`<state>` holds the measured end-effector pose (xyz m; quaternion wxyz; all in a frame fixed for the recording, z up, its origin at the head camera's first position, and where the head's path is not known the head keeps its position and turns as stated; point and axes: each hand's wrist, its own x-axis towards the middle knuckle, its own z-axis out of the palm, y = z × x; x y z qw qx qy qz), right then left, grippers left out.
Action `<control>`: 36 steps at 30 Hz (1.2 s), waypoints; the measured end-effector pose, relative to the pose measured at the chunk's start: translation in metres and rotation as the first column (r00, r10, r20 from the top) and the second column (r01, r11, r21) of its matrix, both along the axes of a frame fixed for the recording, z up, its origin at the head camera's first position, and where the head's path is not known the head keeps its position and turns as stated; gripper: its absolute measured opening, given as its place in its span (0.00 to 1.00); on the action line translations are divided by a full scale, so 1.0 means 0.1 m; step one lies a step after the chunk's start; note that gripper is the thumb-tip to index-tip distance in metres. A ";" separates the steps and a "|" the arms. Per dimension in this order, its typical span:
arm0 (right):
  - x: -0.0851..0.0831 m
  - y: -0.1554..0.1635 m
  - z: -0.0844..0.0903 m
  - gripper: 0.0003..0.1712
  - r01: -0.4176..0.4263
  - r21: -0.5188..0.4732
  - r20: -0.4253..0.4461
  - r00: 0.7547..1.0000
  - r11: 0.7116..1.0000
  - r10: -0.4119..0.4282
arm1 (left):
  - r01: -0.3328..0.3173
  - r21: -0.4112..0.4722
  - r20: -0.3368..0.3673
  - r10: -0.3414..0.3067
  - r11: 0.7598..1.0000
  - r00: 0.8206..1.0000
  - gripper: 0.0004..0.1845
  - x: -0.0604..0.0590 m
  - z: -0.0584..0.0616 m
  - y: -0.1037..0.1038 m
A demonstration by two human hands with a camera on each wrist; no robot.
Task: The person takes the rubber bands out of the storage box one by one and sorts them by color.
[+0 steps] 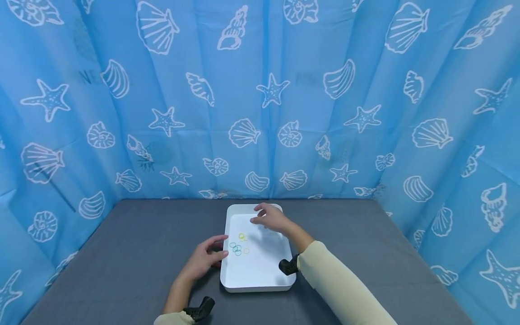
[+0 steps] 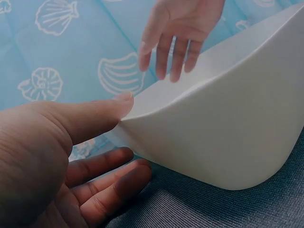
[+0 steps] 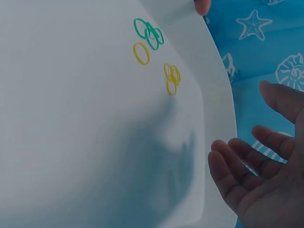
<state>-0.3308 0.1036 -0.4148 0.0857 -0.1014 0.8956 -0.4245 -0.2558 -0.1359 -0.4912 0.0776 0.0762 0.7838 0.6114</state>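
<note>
A white rectangular tray [image 1: 260, 284] holds small rubber bands on its floor. Green bands [image 3: 148, 34] lie in a group near its left side. Beside them are a single yellow band [image 3: 141, 53] and a cluster of yellow bands [image 3: 172, 76]. At the tray's left rim is my left hand [image 1: 205, 257]; its straight thumb [image 2: 99, 114] touches the rim, and the other fingers sit loosely outside the wall. Over the far part of the tray, my right hand [image 1: 273, 219] hovers with relaxed, spread fingers and nothing in them.
The tray stands on a dark grey cloth-covered table [image 1: 345, 234]. A blue curtain [image 1: 260, 135] with white shell and starfish prints hangs behind and along both sides. Black wrist mounts [image 1: 288, 266] sit by the cream sleeves [image 1: 341, 280].
</note>
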 end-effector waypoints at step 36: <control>-0.05 -0.32 -0.47 0.13 -0.171 0.165 -0.008 0.985 0.972 0.174 | -0.013 0.022 0.006 0.013 1.000 1.000 0.27 0.01 -0.01 0.01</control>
